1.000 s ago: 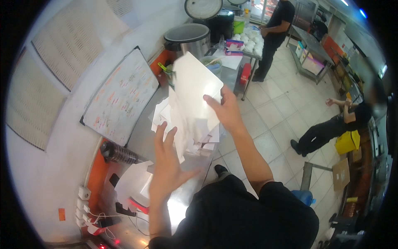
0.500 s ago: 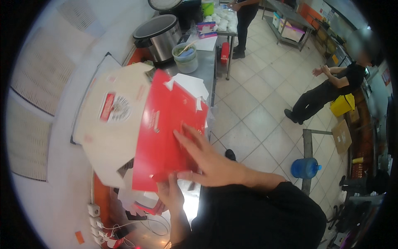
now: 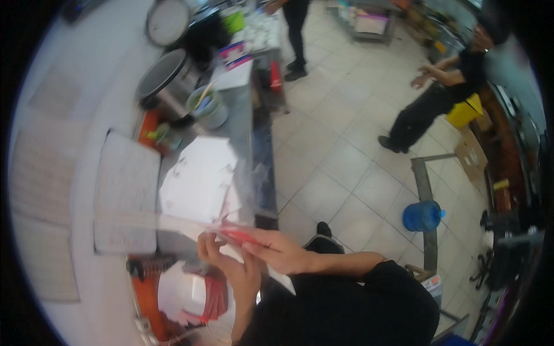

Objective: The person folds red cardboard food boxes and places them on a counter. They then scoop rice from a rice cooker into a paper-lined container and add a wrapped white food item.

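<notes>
Right hand (image 3: 283, 252): fingers closed on a red card (image 3: 236, 233), which is blurred, nearly edge-on and raised beside the worktop (image 3: 238, 109). Left hand (image 3: 241, 271): fingers part-curled at the card; whether they grip it cannot be told. White card sheets (image 3: 199, 179) lie in a pile just beyond, on the worktop.

No text legible; whiteboard (image 3: 127, 193) and wall sheets (image 3: 45, 170) too blurred.

The wearer's 2 hands (image 3: 281, 252), 2 co-workers (image 3: 430, 106), 1 whiteboard (image 3: 128, 193), 1 blue water jug (image 3: 420, 217)
</notes>
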